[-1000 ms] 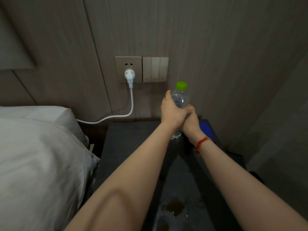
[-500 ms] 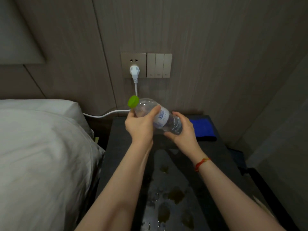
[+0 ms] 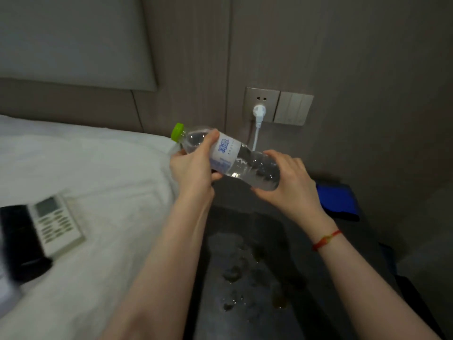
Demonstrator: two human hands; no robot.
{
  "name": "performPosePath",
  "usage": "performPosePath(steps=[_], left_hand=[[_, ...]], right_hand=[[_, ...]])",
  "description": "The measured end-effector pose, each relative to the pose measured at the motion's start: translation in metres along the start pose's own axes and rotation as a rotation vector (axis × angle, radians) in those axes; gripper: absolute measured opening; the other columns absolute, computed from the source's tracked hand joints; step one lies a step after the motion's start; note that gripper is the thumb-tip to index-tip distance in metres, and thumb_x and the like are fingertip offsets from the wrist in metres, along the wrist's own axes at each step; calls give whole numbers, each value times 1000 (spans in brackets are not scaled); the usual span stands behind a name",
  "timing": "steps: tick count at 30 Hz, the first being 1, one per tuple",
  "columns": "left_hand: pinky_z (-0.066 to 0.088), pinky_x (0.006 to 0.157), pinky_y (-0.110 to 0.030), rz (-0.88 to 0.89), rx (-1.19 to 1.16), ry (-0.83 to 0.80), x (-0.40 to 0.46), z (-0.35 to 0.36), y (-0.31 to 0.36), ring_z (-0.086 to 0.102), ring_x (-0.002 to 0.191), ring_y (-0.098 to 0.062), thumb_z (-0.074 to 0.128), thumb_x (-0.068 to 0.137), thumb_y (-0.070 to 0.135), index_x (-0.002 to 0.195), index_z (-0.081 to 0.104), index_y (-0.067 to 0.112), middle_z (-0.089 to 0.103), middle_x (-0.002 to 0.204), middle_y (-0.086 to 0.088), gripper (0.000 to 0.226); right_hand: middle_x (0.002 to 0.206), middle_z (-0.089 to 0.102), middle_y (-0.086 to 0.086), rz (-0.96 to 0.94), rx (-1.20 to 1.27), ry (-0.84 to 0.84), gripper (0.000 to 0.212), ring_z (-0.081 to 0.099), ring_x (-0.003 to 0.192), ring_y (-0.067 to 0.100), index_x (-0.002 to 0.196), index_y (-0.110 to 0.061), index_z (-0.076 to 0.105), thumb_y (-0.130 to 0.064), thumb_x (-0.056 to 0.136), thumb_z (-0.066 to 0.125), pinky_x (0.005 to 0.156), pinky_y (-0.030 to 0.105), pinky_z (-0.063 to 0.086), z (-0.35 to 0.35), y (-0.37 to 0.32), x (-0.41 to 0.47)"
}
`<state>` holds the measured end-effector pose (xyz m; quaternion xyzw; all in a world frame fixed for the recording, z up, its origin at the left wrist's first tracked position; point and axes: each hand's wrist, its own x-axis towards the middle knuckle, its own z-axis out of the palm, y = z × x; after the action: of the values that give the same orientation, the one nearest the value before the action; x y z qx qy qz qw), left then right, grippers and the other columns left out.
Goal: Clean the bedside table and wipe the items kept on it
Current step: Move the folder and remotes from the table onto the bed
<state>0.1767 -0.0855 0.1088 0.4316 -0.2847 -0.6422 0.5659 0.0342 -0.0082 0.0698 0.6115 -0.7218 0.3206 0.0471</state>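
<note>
Bed (image 3: 81, 173) w/ white sheet fills the left side, and the view has swung over that way vs a sec ago, when it looked mostly at the wall and the desk. On the sheet lie a white remote (image 3: 56, 225) and a dark flat thing (image 3: 20, 241) just beside it, touching or nearly so; neither was in shot before. Dark desk (image 3: 250, 303) sits center-bottom, its top wet w/ puddles and a few brownish spots (image 3: 279, 301), not wiped yet. Blue cloth (image 3: 337, 202) lies at the back right of the desk, nobody touching it. Bottle (image 3: 232, 158), clear w/ water inside and a green cap (image 3: 178, 131), is off the desk and held tipped nearly flat, cap end pointing left over the edge of the bed. A sec ago it stood upright at the back of the desk w/ both hands around it; half a sec ago it was already lifted and tilting. Left hand (image 3: 193, 168) is wrapped round the neck end, thumb over the top; right hand (image 3: 289, 182) cups the base end, fingers curled round it. So both hands are clamped on the bottle, apart from each other. White plug (image 3: 259, 112) sits in the wall socket behind, cord hanging down. My read: the bottle is being carried toward the bed to join the other stuff, which would free the desk for the cloth; could also be turned for a wipe, can't tell
</note>
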Motion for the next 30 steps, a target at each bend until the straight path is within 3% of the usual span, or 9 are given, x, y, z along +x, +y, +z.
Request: performPosePath(steps=[3, 6, 9, 11, 13, 17, 22, 25, 30], left_hand=[[50, 40, -24, 24, 35, 61, 7, -25, 30, 66, 49, -14, 81, 67, 22, 108, 59, 0, 69, 76, -8, 51], [51, 39, -27, 42, 93, 105, 18, -54, 59, 68, 64, -22, 79, 69, 23, 115, 55, 0, 67, 87, -12, 57], [56, 45, -31, 34, 160, 126, 32, -85, 87, 66, 71, -25, 77, 72, 25, 107, 53, 4, 64, 84, -10, 47], [58, 59, -35, 36, 191, 157, 43, -107, 105, 65, 85, -27, 78, 71, 27, 107, 54, 5, 64, 94, -12, 48], [54, 57, -29, 68, 255, 206, 55, -129, 124, 64, 92, -24, 80, 68, 31, 117, 54, 4, 61, 108, -13, 62], [53, 69, -27, 124, 357, 250, 76, -175, 152, 59, 74, -11, 80, 66, 36, 126, 52, 6, 63, 113, -11, 72], [55, 68, -30, 108, 401, 420, 98, -216, 157, 62, 72, -20, 83, 63, 32, 121, 49, 3, 60, 117, -16, 73], [55, 71, -32, 70, 491, 500, 109, -231, 149, 66, 84, -28, 84, 64, 34, 114, 53, -1, 60, 119, -16, 68], [58, 74, -36, 33, 640, 515, 122, -239, 135, 70, 84, -30, 83, 64, 38, 104, 62, 0, 67, 106, -17, 59]], right_hand=[[119, 57, -4, -23, 31, -18, 68, 47, 105, 22, 127, -25, 46, -39, 66, 74, 82, 40, 46, 11, -35, 8], [116, 58, -3, -54, 98, -52, 69, 47, 103, 23, 126, -26, 47, -40, 65, 74, 83, 43, 46, 27, -71, 14], [115, 57, 0, -91, 120, -84, 71, 46, 104, 25, 128, -24, 46, -41, 65, 74, 87, 43, 43, 45, -107, 25], [116, 56, 1, -117, 126, -112, 73, 45, 104, 25, 130, -24, 44, -40, 65, 74, 89, 43, 41, 57, -130, 33], [118, 55, 2, -120, 159, -133, 74, 43, 106, 26, 129, -22, 43, -37, 64, 75, 89, 45, 41, 69, -152, 42], [117, 55, 5, -114, 235, -194, 72, 42, 113, 27, 123, -21, 42, -37, 62, 78, 91, 46, 40, 98, -194, 55], [122, 53, 5, -168, 170, -292, 68, 39, 115, 27, 125, -21, 42, -40, 68, 74, 87, 44, 34, 134, -228, 61], [122, 52, 6, -173, 147, -322, 65, 39, 114, 28, 125, -20, 43, -40, 71, 72, 86, 45, 32, 149, -235, 55], [127, 47, 9, -181, 64, -393, 69, 38, 117, 31, 132, -18, 37, -49, 76, 64, 92, 48, 32, 158, -232, 46]])
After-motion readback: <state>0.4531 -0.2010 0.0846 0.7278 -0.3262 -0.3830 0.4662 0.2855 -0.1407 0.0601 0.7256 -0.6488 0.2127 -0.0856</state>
